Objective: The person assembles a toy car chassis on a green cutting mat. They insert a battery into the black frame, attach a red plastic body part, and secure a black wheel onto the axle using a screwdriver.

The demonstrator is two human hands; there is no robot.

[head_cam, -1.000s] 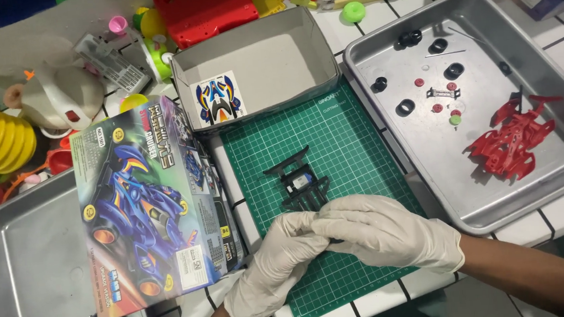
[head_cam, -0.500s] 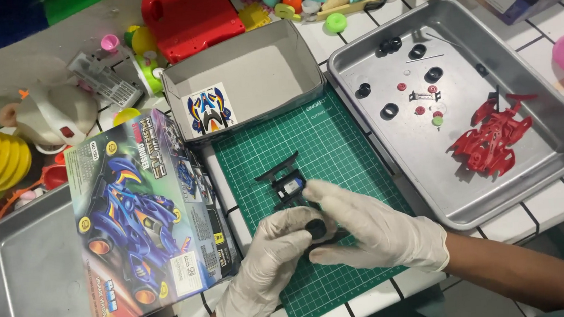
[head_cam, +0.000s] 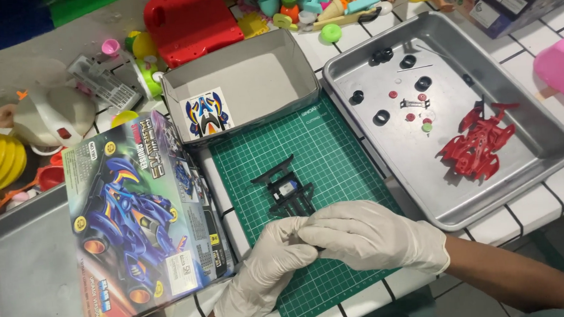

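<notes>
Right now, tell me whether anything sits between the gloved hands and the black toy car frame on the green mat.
Nothing visible does. Left hand and right hand meet at the near end of the black car frame on the green mat, covering that end; whether the fingers grip it cannot be seen.

Both hands in white gloves, meeting near-centre w/ fingertips together. Left hand [head_cam: 273, 260] comes up from the near edge, forearm bare below the glove cuff, palm down, fingers curled toward the right; right hand [head_cam: 368, 235] comes in from the near right, bare forearm running off to the corner, palm down, fingers pointing left and overlapping the left fingertips. Whether either hand pinches anything can't be told, fingertips hidden under each other.
</notes>
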